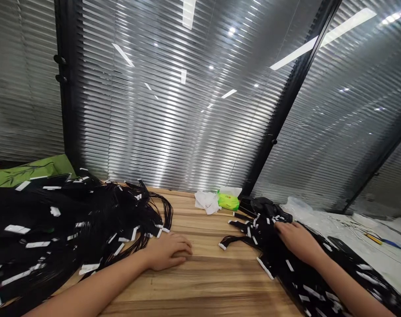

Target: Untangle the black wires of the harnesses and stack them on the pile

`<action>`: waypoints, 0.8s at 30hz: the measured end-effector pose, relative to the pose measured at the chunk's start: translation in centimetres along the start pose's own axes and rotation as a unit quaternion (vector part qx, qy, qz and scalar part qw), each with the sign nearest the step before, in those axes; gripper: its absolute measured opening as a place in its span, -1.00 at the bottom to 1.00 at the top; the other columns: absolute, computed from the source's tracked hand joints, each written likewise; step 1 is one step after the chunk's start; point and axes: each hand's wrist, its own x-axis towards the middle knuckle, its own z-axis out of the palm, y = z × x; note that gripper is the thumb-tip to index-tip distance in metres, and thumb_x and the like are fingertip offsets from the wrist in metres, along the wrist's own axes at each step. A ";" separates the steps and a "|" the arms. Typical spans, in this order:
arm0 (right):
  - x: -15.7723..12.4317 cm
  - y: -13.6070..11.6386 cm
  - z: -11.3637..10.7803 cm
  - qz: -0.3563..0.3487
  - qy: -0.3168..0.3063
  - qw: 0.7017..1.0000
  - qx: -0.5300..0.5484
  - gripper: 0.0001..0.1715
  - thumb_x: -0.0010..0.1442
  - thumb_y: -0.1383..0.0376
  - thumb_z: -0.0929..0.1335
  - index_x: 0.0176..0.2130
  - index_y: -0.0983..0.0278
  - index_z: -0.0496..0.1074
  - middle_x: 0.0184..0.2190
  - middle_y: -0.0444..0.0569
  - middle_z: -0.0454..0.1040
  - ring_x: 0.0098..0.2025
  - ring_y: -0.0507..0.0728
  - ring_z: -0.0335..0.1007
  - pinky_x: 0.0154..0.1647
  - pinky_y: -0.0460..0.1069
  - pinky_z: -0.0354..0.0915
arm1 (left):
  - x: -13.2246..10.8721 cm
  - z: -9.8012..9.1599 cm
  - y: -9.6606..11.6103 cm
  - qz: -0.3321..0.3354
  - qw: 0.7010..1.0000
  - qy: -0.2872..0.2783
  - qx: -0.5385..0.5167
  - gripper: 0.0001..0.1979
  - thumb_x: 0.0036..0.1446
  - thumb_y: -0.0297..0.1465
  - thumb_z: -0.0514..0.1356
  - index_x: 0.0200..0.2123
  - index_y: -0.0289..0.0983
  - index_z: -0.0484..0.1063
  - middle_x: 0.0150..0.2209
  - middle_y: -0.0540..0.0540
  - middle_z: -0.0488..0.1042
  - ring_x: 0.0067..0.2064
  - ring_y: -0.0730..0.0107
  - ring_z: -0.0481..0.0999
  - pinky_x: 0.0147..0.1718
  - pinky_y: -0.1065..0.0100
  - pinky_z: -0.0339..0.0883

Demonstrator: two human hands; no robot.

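My left hand (169, 251) lies palm down on the wooden table (200, 281), fingers stretched out and holding nothing. Just behind it is the right end of a large heap of black cables (97, 220) with white tags. On the right, my right hand (296, 237) rests on a second pile of black cables (273, 259), also tagged in white. Its fingers are bent down into the dark strands, so their tips and anything between them are hard to see. Several short cable ends with white connectors point left from this pile.
A green tissue pack (228, 201) and crumpled white tissue (207, 201) sit near the table's back edge. A green bag (31, 171) lies far left. A yellow-handled tool (373, 238) and a blue one (395, 244) lie on the white surface at right. Blinds (174, 110) rise behind.
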 end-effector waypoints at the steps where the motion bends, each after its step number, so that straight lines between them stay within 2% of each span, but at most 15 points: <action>1: 0.2 0.6 -0.7 0.040 0.010 0.999 0.006 -0.78 0.20 0.37 0.20 -0.26 0.27 0.41 -0.46 0.08 0.56 -0.36 0.26 0.52 -0.35 0.05 0.25 | 0.0 0.0 0.0 0.001 1.000 0.003 -0.005 -0.74 0.19 -0.28 0.10 -0.06 -0.09 0.43 0.06 -0.02 0.44 0.09 0.21 0.37 0.08 0.25 0.13; 3: 0.9 1.2 -2.4 0.119 0.037 0.992 0.022 -0.64 0.30 0.25 0.08 -0.10 0.32 0.33 -0.56 0.05 0.52 -0.54 0.26 0.47 -0.53 0.04 0.19 | -0.1 0.1 -0.1 0.001 1.000 0.011 -0.017 -0.74 0.18 -0.27 0.12 -0.06 -0.07 0.44 0.04 0.00 0.45 0.08 0.23 0.39 0.10 0.25 0.14; 5: 1.8 0.4 -4.4 0.169 0.069 0.981 0.060 -0.55 0.33 0.16 0.00 -0.02 0.32 0.24 -0.54 0.03 0.51 -0.54 0.23 0.47 -0.56 0.01 0.20 | -0.2 0.3 -0.3 -0.005 0.999 0.034 -0.032 -0.67 0.16 -0.23 0.15 0.01 -0.04 0.40 0.04 0.00 0.45 0.07 0.22 0.40 0.11 0.23 0.15; 6: 2.3 -0.6 -5.3 0.191 0.092 0.966 0.146 -0.56 0.32 0.11 0.04 -0.01 0.30 0.22 -0.52 0.02 0.52 -0.50 0.23 0.48 -0.52 0.01 0.24 | -0.2 0.4 -0.4 -0.013 0.998 0.055 -0.041 -0.60 0.15 -0.20 0.17 0.08 -0.04 0.34 0.08 -0.01 0.42 0.09 0.19 0.38 0.12 0.22 0.15; 7: 2.9 -2.1 -6.2 0.184 0.107 0.952 0.219 -0.57 0.31 0.09 0.06 -0.01 0.28 0.21 -0.50 0.00 0.52 -0.48 0.22 0.48 -0.48 0.01 0.26 | -0.2 0.6 -0.6 -0.025 0.995 0.085 -0.050 -0.51 0.14 -0.16 0.16 0.15 -0.04 0.26 0.13 -0.05 0.37 0.13 0.16 0.34 0.15 0.18 0.13; 9: 3.8 -6.0 -7.7 0.118 0.081 0.946 0.290 -0.54 0.30 0.06 0.08 0.04 0.26 0.19 -0.47 0.00 0.52 -0.45 0.22 0.47 -0.42 0.03 0.27 | -0.2 0.8 -0.8 -0.055 0.982 0.166 -0.068 -0.36 0.18 -0.09 0.10 0.28 -0.11 0.03 0.27 -0.14 0.16 0.26 0.08 0.16 0.23 0.09 0.00; 11: 4.4 -10.4 -8.3 0.035 0.027 0.957 0.287 -0.58 0.28 0.09 0.13 0.03 0.22 0.23 -0.34 0.05 0.56 -0.29 0.24 0.50 -0.29 0.04 0.27 | -0.1 0.8 -0.7 -0.079 0.959 0.256 -0.091 -0.28 0.22 -0.01 -0.04 0.33 -0.20 -0.16 0.34 -0.22 -0.06 0.32 0.06 0.00 0.28 0.02 -0.16; 13: 4.8 -14.5 -8.3 -0.082 -0.041 0.955 0.282 -0.63 0.25 0.15 0.20 0.01 0.21 0.30 -0.20 0.10 0.56 -0.16 0.27 0.48 -0.22 0.05 0.23 | 0.0 0.8 -0.4 -0.096 0.928 0.308 -0.184 -0.24 0.21 0.09 -0.16 0.32 -0.24 -0.13 0.34 -0.25 -0.05 0.30 0.06 0.05 0.28 0.03 -0.14; 15: 5.2 -17.6 -7.8 -0.138 -0.071 0.942 0.297 -0.67 0.17 0.19 0.30 -0.04 0.15 0.37 -0.22 0.02 0.57 -0.16 0.24 0.47 -0.21 0.02 0.21 | 0.2 0.9 0.1 -0.113 0.899 0.297 -0.301 -0.26 0.20 0.13 -0.22 0.21 -0.25 0.15 0.19 -0.25 0.26 0.14 0.11 0.31 0.18 0.08 0.09; 17: 5.6 -19.5 -7.0 -0.169 -0.087 0.928 0.320 -0.68 0.14 0.21 0.33 -0.07 0.13 0.40 -0.22 -0.02 0.57 -0.17 0.22 0.46 -0.23 -0.01 0.19 | 0.5 1.0 0.5 -0.129 0.881 0.241 -0.385 -0.32 0.20 0.11 -0.15 -0.05 -0.30 0.44 -0.14 -0.22 0.53 -0.18 0.20 0.50 -0.07 0.16 0.33; 18: 6.0 -20.0 -6.5 -0.177 -0.092 0.921 0.335 -0.67 0.14 0.23 0.33 -0.06 0.12 0.40 -0.20 -0.03 0.56 -0.16 0.22 0.45 -0.22 -0.01 0.18 | 0.6 1.1 0.6 -0.135 0.879 0.218 -0.403 -0.35 0.20 0.10 -0.11 -0.19 -0.33 0.49 -0.31 -0.20 0.56 -0.33 0.25 0.51 -0.22 0.21 0.37; 20: 6.7 -20.4 -5.7 -0.180 -0.097 0.906 0.370 -0.63 0.12 0.29 0.32 -0.04 0.10 0.39 -0.19 -0.06 0.55 -0.17 0.20 0.43 -0.19 0.00 0.17 | 1.0 1.4 0.6 -0.145 0.862 0.196 -0.445 -0.38 0.13 0.10 0.01 -0.37 -0.38 0.50 -0.54 -0.15 0.51 -0.53 0.34 0.44 -0.43 0.31 0.34; 22: 7.4 -20.2 -4.6 -0.164 -0.097 0.891 0.413 -0.56 0.12 0.32 0.32 0.02 0.10 0.34 -0.23 -0.08 0.53 -0.21 0.17 0.41 -0.18 0.00 0.16 | 1.3 1.5 0.3 -0.159 0.838 0.210 -0.479 -0.37 0.07 0.12 0.08 -0.43 -0.40 0.48 -0.61 -0.14 0.46 -0.59 0.39 0.39 -0.51 0.36 0.28; 24: 7.8 -19.7 -3.2 -0.134 -0.097 0.872 0.462 -0.48 0.13 0.30 0.32 0.10 0.13 0.26 -0.28 -0.09 0.50 -0.26 0.15 0.38 -0.18 0.02 0.18 | 1.5 1.4 -0.2 -0.176 0.811 0.242 -0.504 -0.36 0.03 0.13 0.10 -0.41 -0.41 0.48 -0.58 -0.13 0.46 -0.59 0.43 0.37 -0.51 0.37 0.26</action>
